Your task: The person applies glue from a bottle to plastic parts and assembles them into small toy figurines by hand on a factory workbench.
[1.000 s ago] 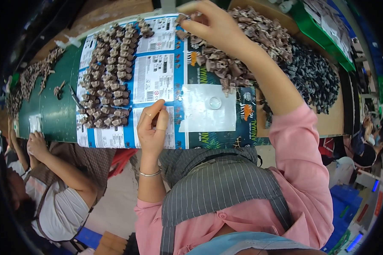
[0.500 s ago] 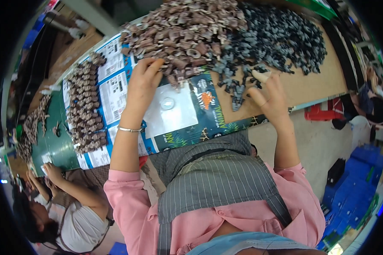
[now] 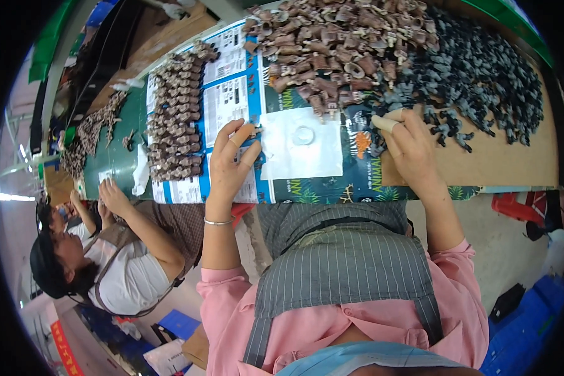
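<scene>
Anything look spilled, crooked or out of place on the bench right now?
Nothing stands out. The brown parts and grey parts lie in loose heaps that meet but stay on the table. The assembled pieces sit in rows. The left hand and right hand rest beside the white sheet.

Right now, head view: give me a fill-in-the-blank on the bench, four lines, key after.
1. The white sheet with a small ring on it lies between the two ____.
2. The left hand has a ____ on its wrist.
3. The right hand rests at the edge of the ____ parts.
4. The brown parts lie to the ____ of the grey ones.

Missing: hands; bracelet; grey; left
</scene>
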